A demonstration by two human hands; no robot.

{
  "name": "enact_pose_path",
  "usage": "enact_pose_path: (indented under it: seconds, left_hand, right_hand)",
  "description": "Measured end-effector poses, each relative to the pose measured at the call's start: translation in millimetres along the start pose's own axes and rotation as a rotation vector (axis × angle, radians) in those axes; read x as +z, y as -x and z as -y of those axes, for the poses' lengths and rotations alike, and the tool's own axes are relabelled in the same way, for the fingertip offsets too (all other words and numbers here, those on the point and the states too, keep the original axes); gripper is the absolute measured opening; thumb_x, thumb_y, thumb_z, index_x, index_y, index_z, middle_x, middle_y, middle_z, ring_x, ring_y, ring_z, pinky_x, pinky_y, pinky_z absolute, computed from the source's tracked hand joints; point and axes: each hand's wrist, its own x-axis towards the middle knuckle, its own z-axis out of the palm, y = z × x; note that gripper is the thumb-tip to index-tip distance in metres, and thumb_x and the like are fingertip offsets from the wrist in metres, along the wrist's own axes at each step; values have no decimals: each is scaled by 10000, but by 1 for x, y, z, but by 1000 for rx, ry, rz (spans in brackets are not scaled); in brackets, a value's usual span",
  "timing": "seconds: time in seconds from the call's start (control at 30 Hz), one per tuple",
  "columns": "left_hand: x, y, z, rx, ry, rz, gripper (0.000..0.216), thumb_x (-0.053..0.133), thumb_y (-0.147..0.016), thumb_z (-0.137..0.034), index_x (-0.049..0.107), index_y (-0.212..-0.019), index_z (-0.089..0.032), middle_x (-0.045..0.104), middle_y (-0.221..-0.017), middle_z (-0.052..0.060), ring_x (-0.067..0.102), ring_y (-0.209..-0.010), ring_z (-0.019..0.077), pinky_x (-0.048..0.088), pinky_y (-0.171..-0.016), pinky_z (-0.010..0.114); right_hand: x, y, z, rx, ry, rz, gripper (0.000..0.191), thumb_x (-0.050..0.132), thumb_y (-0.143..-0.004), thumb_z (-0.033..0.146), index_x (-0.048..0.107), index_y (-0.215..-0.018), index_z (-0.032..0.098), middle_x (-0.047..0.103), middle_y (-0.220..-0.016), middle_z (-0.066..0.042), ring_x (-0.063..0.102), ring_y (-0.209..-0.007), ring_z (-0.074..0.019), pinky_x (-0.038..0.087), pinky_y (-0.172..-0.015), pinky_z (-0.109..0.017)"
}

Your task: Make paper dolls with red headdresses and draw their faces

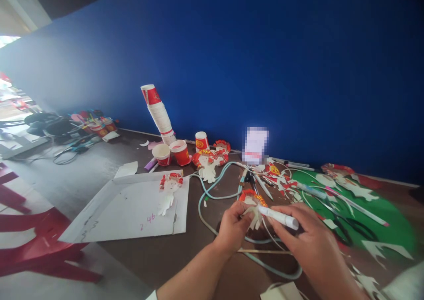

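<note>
My left hand (233,227) is closed on a small paper figure (252,202) with a red and orange top and white cut-out body, held just above the brown table (165,256). My right hand (309,238) grips a white marker-like tube (278,217) whose tip touches the figure. Thin sticks and a pale green cord (212,194) lie under both hands.
A flat white cardboard sheet (132,209) with another paper figure (169,186) lies to the left. Behind it are a tilted stack of paper cups (159,112) and loose red cups (180,152). Green paper (374,216) with pens and cut-outs lies right. Red plastic chairs (36,238) stand far left.
</note>
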Motion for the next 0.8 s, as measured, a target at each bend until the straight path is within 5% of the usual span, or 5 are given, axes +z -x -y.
enact_pose_path:
  seconds: [0.4, 0.67, 0.8]
  left_hand:
    - [-1, -2, 5, -23, -18, 9, 363, 638, -800, -495, 726, -850, -147, 623, -872, 71, 558, -840, 203, 448, -803, 314]
    - [1, -1, 5, -34, -43, -7, 267, 639, -805, -405, 723, -835, -153, 619, -867, 68, 558, -840, 197, 442, -775, 295]
    - [2, 1, 2, -31, -35, -28, 251, 631, -811, -393, 714, -797, -156, 613, -829, 57, 554, -766, 172, 444, -697, 262]
  right_hand:
    - [2, 1, -1, -13, -4, -152, 211, 641, -815, 419, 684, -907, 235, 664, -885, -41, 626, -807, -191, 494, -740, -309]
    - [3, 1, 4, -35, -14, -99, 171, 635, -809, 388, 679, -874, 236, 659, -835, -26, 626, -747, -173, 488, -697, -285]
    - [2, -3, -5, 69, 34, -185, 264, 622, -785, 466, 689, -870, 225, 679, -864, -52, 636, -802, -208, 487, -742, -323]
